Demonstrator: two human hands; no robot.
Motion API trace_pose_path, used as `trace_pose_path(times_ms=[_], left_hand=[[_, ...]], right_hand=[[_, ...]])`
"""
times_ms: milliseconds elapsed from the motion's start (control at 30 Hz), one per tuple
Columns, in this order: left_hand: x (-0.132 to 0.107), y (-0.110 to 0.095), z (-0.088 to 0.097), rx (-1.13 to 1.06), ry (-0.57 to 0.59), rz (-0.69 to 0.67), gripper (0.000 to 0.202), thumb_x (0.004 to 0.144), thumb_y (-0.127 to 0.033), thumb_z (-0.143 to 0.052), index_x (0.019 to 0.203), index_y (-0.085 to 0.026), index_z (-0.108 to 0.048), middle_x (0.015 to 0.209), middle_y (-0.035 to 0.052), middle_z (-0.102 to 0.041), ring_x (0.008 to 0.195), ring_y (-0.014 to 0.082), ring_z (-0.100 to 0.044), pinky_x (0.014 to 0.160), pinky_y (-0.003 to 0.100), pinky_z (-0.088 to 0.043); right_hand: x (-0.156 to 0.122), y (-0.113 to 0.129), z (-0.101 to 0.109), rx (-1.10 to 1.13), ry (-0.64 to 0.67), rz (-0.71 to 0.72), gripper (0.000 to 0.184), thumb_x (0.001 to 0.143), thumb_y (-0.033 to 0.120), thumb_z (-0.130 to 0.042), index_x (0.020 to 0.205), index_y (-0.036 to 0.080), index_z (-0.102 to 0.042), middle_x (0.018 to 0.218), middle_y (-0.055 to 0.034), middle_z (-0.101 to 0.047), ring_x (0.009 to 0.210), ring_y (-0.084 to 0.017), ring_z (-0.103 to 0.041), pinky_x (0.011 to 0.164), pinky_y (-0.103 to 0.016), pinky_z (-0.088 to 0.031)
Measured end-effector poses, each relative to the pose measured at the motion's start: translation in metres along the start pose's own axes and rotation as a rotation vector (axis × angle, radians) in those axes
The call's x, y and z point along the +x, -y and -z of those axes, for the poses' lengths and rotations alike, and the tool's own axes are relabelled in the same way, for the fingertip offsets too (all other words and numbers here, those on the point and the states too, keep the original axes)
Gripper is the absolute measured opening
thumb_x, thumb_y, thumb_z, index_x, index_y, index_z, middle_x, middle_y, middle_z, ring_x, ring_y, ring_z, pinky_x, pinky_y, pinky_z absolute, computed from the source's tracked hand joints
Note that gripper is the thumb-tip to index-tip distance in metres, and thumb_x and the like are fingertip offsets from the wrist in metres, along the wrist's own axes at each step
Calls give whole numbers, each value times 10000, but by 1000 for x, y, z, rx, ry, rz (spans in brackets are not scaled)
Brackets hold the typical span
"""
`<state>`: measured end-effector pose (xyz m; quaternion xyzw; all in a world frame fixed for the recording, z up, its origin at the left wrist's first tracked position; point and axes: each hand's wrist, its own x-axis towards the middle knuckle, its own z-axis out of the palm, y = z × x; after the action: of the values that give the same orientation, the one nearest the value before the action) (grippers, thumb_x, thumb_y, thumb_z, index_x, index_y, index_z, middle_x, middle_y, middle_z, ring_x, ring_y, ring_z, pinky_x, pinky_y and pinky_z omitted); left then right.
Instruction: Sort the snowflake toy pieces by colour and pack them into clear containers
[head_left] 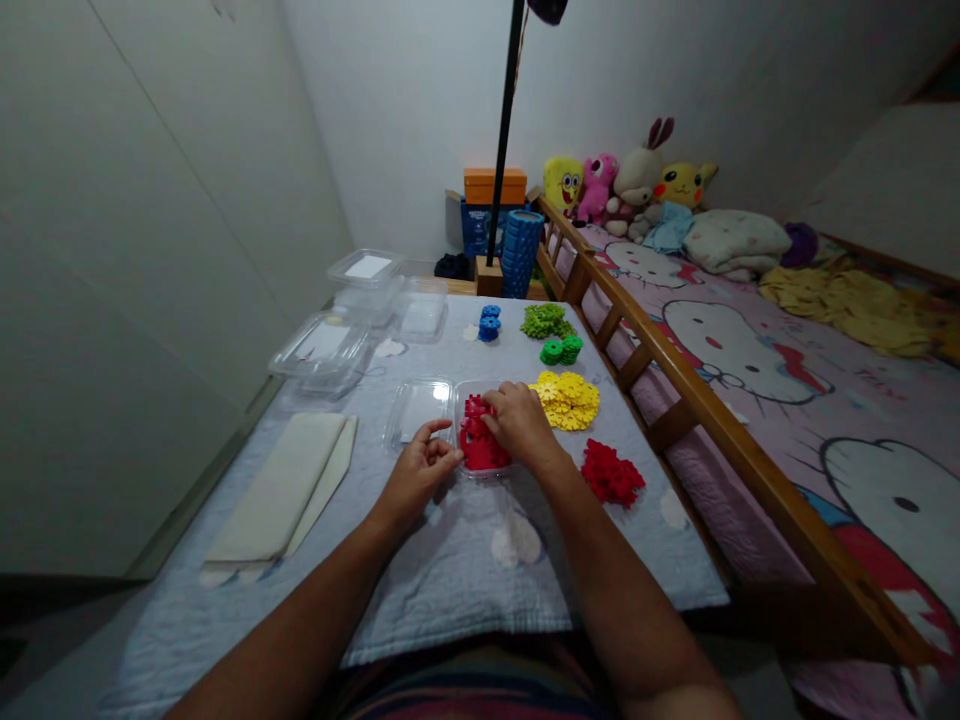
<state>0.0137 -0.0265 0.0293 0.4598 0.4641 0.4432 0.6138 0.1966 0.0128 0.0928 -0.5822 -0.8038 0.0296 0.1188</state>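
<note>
A clear plastic container [480,472] with its lid [397,408] folded open to the left lies in front of me. Red plastic snowflake-like pieces [480,455] fill much of it. My right hand [517,418] reaches over the right rim, its fingers curled down onto the red pieces; its fingertips are partly hidden. At the left side of the container is my left hand [424,462], fingers apart and loosely bent, the thumb tip against the rim. A loose pile of red pieces [611,473] sits to the right of my right forearm. Beside my right hand are stacked yellow flower-shaped discs [568,402].
Green discs [561,350], light green pieces [546,320] and blue discs [489,325] stand farther back. More clear containers [322,345] are at the back left, near a folded beige cloth [281,490]. A wooden bed rail [645,370] borders the right side. A black pole [504,140] rises behind.
</note>
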Motion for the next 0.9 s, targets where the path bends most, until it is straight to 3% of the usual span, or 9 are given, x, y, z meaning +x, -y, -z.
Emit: trace_pose_path(times_ms=[200, 433, 633, 767, 900], left_hand=[[-1, -1, 0, 7, -4, -3, 648, 728, -430, -783, 1248, -180, -490, 677, -84, -540, 502, 72, -433, 447, 181, -303], [-1, -2, 0, 32, -8, -11, 631, 753, -420, -775, 1266, -180, -498, 699, -80, -540, 526, 66, -440, 474, 174, -325], [0, 2, 2, 30, -1, -12, 630, 760, -426, -782, 1269, -189, -495, 703, -84, -526, 516, 65, -426, 432, 166, -331], [0, 4, 3, 18, 1, -8, 639, 760, -438, -783, 1275, -208, -484, 700, -92, -516, 483, 67, -405, 392, 173, -334], [1, 4, 3, 43, -1, -19, 625, 761, -438, -784, 1264, -202, -498, 698, -85, -528, 503, 70, -432, 408, 167, -338]], right_hand=[[-19, -21, -1, 163, -79, -85, 174, 941, 229, -616, 1068, 169, -718, 1050, -112, -699, 1015, -245, -593, 926, -367, -426], [-75, -80, 9, 283, -242, -263, 132, 889, 209, -606, 957, 180, -715, 991, -95, -710, 962, -233, -628, 891, -351, -462], [-127, -126, 14, 183, -164, -499, 254, 870, 339, -606, 1018, 166, -719, 990, -109, -700, 889, -238, -635, 808, -341, -476], [-147, -129, 12, 139, -47, -525, 415, 831, 446, -666, 1131, 159, -682, 1026, -121, -693, 898, -249, -640, 802, -342, -479], [-150, -120, 10, 114, -31, -535, 398, 828, 411, -670, 1146, 172, -657, 1075, -124, -678, 1015, -266, -635, 905, -358, -467]])
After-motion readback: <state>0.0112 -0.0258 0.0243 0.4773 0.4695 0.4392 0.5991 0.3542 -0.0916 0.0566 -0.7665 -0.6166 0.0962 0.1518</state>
